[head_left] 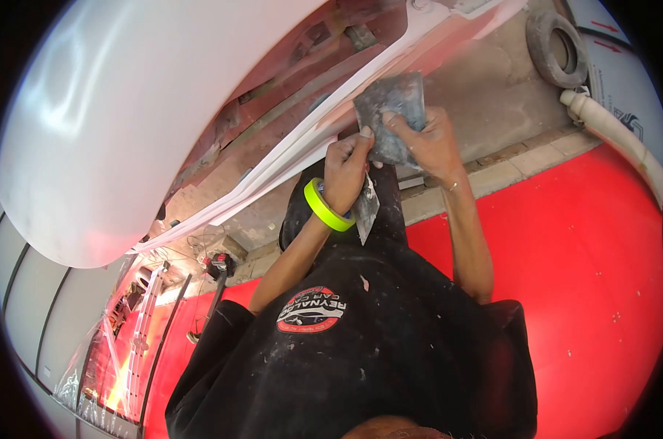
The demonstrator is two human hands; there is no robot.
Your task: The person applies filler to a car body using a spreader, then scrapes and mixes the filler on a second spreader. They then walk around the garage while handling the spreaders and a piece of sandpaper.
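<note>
My right hand [435, 146] grips a flat grey sheet [390, 99] with whitish smears, its thumb pressed on the sheet's face. My left hand [344, 172] is closed, its thumb at the sheet's lower left edge. From under the left hand a thin, filler-smeared flat blade [367, 212] sticks out, its pointed end towards my body; its other end is hidden. Around my left wrist hangs a roll of neon-yellow tape [318, 207]. Beyond both hands runs the pale edge of a car body panel [287, 146].
A large, white rounded panel [104, 110] fills the upper left. At the upper right lies a tyre [556, 48] near a thick, wrapped tube [616, 128]. Red flooring [558, 256] extends to my right. A ladder [142, 329] stands at the lower left.
</note>
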